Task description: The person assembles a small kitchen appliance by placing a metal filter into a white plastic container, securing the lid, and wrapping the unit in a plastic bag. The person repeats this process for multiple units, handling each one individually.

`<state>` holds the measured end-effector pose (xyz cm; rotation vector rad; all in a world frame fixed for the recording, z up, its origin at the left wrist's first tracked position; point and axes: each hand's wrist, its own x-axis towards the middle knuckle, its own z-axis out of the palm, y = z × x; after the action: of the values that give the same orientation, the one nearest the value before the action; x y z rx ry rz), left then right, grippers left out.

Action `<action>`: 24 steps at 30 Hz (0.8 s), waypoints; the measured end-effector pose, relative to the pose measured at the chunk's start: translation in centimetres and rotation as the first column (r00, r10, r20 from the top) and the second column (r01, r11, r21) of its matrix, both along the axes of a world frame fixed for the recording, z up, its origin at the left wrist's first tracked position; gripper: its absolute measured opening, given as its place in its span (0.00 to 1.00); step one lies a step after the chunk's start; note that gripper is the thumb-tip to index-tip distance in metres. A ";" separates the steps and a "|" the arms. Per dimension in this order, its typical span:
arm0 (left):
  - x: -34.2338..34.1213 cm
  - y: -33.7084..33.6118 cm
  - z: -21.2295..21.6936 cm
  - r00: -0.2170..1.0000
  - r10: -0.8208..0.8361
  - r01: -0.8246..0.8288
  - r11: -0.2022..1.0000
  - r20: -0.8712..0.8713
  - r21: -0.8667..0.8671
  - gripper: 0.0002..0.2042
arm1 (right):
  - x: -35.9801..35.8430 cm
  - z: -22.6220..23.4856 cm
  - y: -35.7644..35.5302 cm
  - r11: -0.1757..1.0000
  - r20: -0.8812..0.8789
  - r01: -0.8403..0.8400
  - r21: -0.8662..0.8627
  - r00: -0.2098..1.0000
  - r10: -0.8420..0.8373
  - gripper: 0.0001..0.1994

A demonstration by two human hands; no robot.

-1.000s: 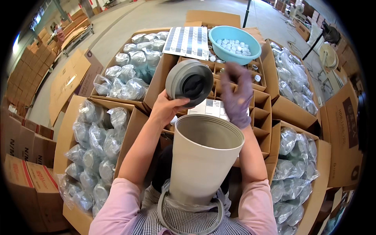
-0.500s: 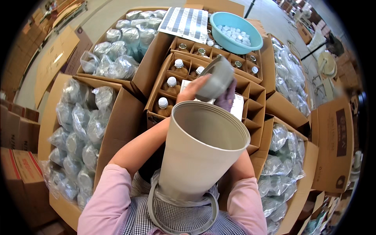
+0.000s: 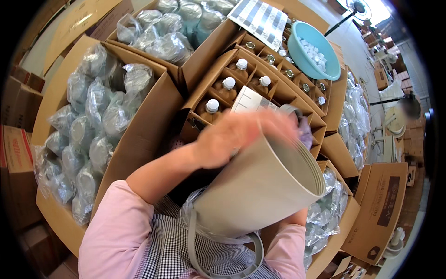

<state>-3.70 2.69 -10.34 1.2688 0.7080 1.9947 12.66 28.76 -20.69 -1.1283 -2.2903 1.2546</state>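
While blurred, left hand (image 3: 234, 137) on tilted beige bucket (image 3: 260, 186) rim.

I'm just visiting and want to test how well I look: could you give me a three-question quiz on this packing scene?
1. True or false: the turquoise basin sits on top of the divided carton.
2. What rests at the beige bucket's rim?
A. the left hand
B. a bagged item
C. a white-capped bottle
3. Fill in: the bottles' caps are ____.

Key: 1 true. 2 A, though the hand is blurred. 3 white.
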 end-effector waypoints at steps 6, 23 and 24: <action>0.2 -2.6 -0.9 0.976 0.149 -0.136 0.987 -0.161 0.089 0.19 | -4.3 1.2 -4.4 0.798 0.836 -0.453 0.397 0.537 -0.112 0.21; 1.7 -1.1 -1.6 0.975 0.212 -0.202 0.972 -0.073 0.122 0.16 | -13.1 -2.2 1.7 0.381 0.594 -0.648 0.659 0.760 0.264 0.32; 1.6 -1.1 -1.6 0.978 0.196 -0.187 0.974 -0.068 0.125 0.16 | -14.6 -1.6 -1.0 0.345 0.485 -0.635 0.691 0.761 0.431 0.32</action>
<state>-2.14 1.55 -11.98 1.4027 0.7869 2.1790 -1.91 27.80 -22.26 -0.1079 -2.9901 -0.0402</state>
